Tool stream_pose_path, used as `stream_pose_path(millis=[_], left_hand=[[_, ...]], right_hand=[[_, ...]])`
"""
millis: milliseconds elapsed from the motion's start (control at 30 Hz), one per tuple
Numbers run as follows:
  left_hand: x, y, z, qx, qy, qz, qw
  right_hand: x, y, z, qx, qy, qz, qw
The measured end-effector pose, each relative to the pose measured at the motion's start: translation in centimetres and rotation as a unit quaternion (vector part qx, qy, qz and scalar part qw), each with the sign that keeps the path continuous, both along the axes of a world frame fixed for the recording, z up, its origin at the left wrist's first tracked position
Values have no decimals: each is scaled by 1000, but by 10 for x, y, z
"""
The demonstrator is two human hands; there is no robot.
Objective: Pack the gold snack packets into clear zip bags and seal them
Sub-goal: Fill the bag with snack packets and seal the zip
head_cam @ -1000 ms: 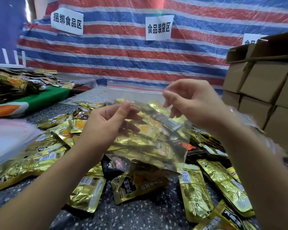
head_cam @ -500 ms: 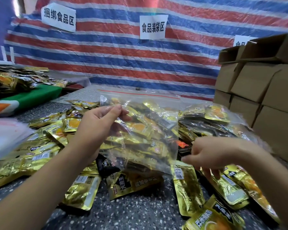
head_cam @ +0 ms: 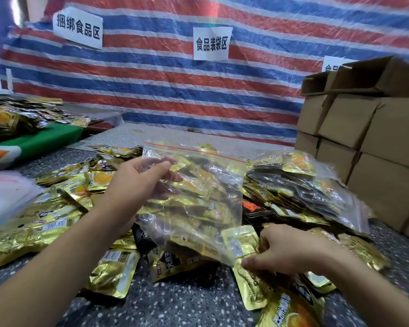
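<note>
Backdrop: striped tarpaulin (head_cam: 198, 90) in red, blue and white; three white paper signs (head_cam: 211, 43) fixed to it, the rightmost cut off behind cartons.
Surface: dark speckled tabletop (head_cam: 187, 303), largely covered by loose gold snack packets (head_cam: 113, 272), too many and too overlapped to count.
Right side: stacked brown cardboard cartons (head_cam: 373, 161), partly out of frame; exact number not determinable.
Left side: second heap of packets on a green cloth (head_cam: 43, 140), blurred; pale plastic sheeting (head_cam: 7, 197) at the edge, contents unclear.
Zip bag in work: one clear zip bag (head_cam: 198, 192) with red seal line, raised above the tabletop, partly filled with gold packets; count inside not legible through creased film.
Left hand (head_cam: 137, 182): pinching the bag's upper left corner, thumb in front, fingers behind the film.
Right hand (head_cam: 286, 253): low, just beside the bag's lower right corner, fingers curled onto a loose packet (head_cam: 240, 241); firm grip or mere contact cannot be told.
Filled bag: one further packed bag (head_cam: 316, 185) lying right of the hands, near the cartons; seal state hard to make out.
</note>
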State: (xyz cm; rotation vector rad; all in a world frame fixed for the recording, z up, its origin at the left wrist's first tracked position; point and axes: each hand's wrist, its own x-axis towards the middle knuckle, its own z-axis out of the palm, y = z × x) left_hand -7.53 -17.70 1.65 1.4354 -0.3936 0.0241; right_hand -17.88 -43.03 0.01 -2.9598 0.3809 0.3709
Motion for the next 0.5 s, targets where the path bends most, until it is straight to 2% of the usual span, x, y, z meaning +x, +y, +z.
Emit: stream_pose_path(millis=[200, 500], left_hand=[[0, 2, 2, 21, 6, -11, 1000], [-2, 2, 5, 10, 18, -12, 1000]], right_hand=[[4, -7, -7, 184, -66, -18, 981], [8, -27, 17, 422, -144, -33, 894]])
